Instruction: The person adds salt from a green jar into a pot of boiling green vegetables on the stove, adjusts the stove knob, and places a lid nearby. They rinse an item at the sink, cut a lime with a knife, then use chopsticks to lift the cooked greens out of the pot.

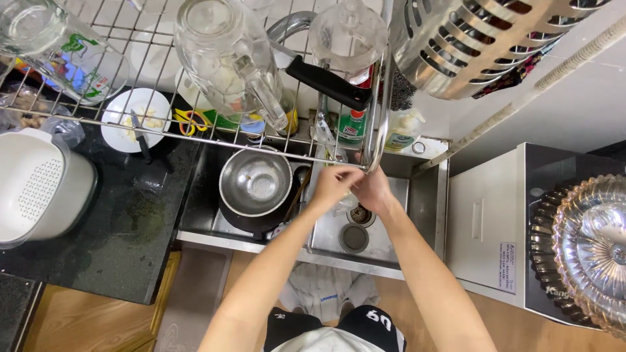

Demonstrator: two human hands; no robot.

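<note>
Over sink (427, 195), hands (355, 186) clasped together

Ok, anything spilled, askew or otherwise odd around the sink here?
Mostly tidy. The sink strainer lies loose on the basin floor beside the open drain, below the left hand and right hand. Greenish specks smear the dark countertop.

Location type: home kitchen. Indicators — a stainless double sink (424, 195) holding a steel pot (255, 182), a wire dish rack (195, 140) overhead carrying glass jugs (225, 58), detergent bottles (352, 124) behind the basin, and a dark stone counter (124, 234).
</note>
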